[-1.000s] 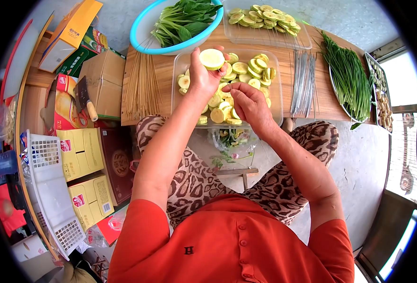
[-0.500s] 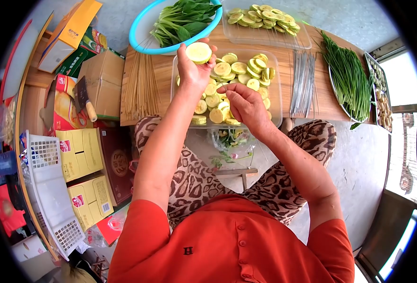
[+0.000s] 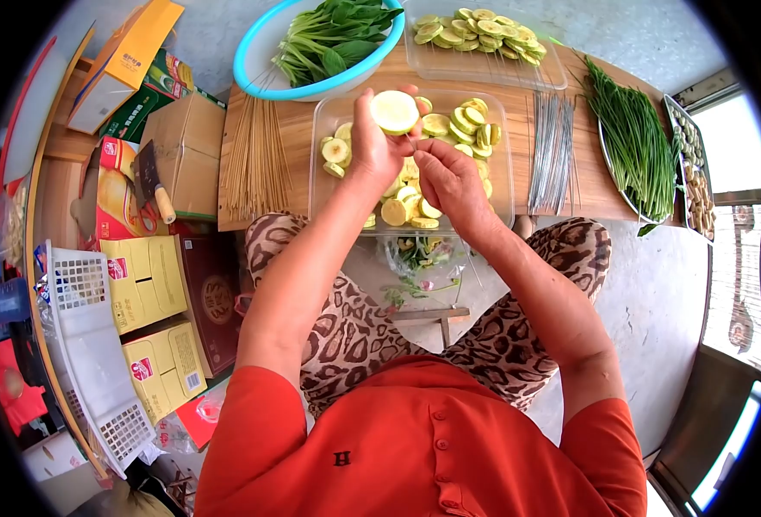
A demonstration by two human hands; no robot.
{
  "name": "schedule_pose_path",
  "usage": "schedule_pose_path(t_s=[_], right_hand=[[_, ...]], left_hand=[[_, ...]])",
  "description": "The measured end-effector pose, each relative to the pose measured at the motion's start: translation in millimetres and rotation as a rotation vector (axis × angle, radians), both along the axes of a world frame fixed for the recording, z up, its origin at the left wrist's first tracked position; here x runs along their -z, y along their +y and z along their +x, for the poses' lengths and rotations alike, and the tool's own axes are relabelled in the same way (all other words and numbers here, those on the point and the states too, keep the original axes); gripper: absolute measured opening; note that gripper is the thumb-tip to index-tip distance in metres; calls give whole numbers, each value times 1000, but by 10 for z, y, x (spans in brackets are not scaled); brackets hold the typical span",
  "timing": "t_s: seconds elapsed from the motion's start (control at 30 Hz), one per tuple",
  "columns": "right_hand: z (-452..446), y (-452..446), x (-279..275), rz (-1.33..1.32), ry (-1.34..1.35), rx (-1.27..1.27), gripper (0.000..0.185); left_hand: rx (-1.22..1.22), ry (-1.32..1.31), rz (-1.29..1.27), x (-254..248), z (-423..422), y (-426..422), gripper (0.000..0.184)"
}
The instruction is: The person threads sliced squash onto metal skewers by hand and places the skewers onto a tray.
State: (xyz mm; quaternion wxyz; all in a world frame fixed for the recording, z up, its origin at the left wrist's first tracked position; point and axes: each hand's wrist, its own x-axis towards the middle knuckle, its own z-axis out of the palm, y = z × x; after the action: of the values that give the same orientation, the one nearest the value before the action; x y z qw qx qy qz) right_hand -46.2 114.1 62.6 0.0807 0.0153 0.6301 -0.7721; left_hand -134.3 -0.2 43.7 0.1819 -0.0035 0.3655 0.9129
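Observation:
My left hand [image 3: 380, 142] holds a round pale green zucchini slice [image 3: 394, 112] between thumb and fingers, above a clear plastic tub [image 3: 326, 194]. Close beside it, my right hand [image 3: 449, 177] pinches a thin skewer, whose tip is at the lower edge of the slice; whether it has pierced the slice I cannot tell. More zucchini slices [image 3: 395, 211] lie in the tub below both hands. Thin metal skewers [image 3: 552, 151] are spread on the wooden table to the right of the tub, and bamboo skewers [image 3: 257, 159] lie to its left.
A blue-rimmed basin [image 3: 244, 73] of leafy greens stands at the back left. Behind the tub is a tray [image 3: 552, 77] of skewered slices. Chives [image 3: 634, 142] lie at right, beside a long tray [image 3: 699, 164]. Boxes and a cleaver [image 3: 149, 177] are at left.
My left hand first moved left and up with the slice, then came back right and down. The hands are now close together, with the slice near the skewer.

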Motion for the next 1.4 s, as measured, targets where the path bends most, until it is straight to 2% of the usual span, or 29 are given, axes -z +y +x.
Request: schedule_pose_path(t_s=[0.03, 0.2, 0.37, 0.4, 0.43, 0.5, 0.53, 0.57, 0.63, 0.67, 0.7, 0.77, 0.83, 0.93, 1.0, 1.1, 1.23, 1.3, 1.33, 1.37, 1.4], right_hand=[[-28, 7, 2, -4, 26, 17, 19], [-62, -7, 12, -39, 0, 18, 18], [-79, 31, 4, -56, 7, 48, 19], [-84, 61, -15, -59, 7, 76, 20], [-103, 110, -20, -62, 6, 102, 21], [-124, 223, -99, -53, 1, 155, 21], [-141, 274, -89, -54, 11, 200, 21], [-168, 325, -59, -73, 10, 218, 21], [-173, 430, -49, -130, -1, 230, 21], [-164, 449, -50, -131, 0, 234, 21], [-151, 468, -50, -153, -22, 236, 21], [-131, 509, -36, -176, -44, 242, 21], [-122, 545, 2, -166, -39, 218, 20], [-97, 580, 8, -149, -52, 221, 20], [-80, 592, 10, -128, -65, 217, 20], [-46, 581, 0, -107, -98, 195, 22], [-37, 579, 64, -111, -100, 174, 23], [-3, 554, 57, -71, -53, 128, 23], [17, 517, 16, -39, -54, 110, 23], [40, 480, -8, -40, -50, 104, 23], [61, 441, -24, -10, -41, 66, 22]], left_hand=[[72, -2, 28, 5, 38, 27, 53], [12, -11, -52, -9, 58, 27, 55], [76, -22, -68, -74, 21, 0, 69], [54, 38, -131, 49, -79, -51, 73], [-24, 20, -167, 124, -180, -67, 66], [-9, 49, -448, 219, -329, -211, 55], [-24, 49, -519, 182, -331, -231, 41], [-20, 50, -520, 202, -334, -223, 41], [3, 225, -922, 337, -383, -199, 34], [14, 423, -1143, 478, -431, -207, 33], [18, 426, -1142, 642, -423, -207, 33], [-76, 930, -1608, 784, -340, -165, 40], [-42, 901, -1542, 877, -278, -130, 47], [18, 966, -1608, 871, -238, -119, 47], [73, 859, -1624, 784, -215, -121, 49], [134, 907, -1727, 727, -192, -140, 45], [35, 853, -1561, 741, -281, -101, 34], [41, 176, -725, 652, -435, -117, 33], [-13, 123, -496, 472, -379, -122, 41], [-20, 125, -498, 408, -386, -161, 41], [-34, 68, -332, 352, -392, -207, 42]])
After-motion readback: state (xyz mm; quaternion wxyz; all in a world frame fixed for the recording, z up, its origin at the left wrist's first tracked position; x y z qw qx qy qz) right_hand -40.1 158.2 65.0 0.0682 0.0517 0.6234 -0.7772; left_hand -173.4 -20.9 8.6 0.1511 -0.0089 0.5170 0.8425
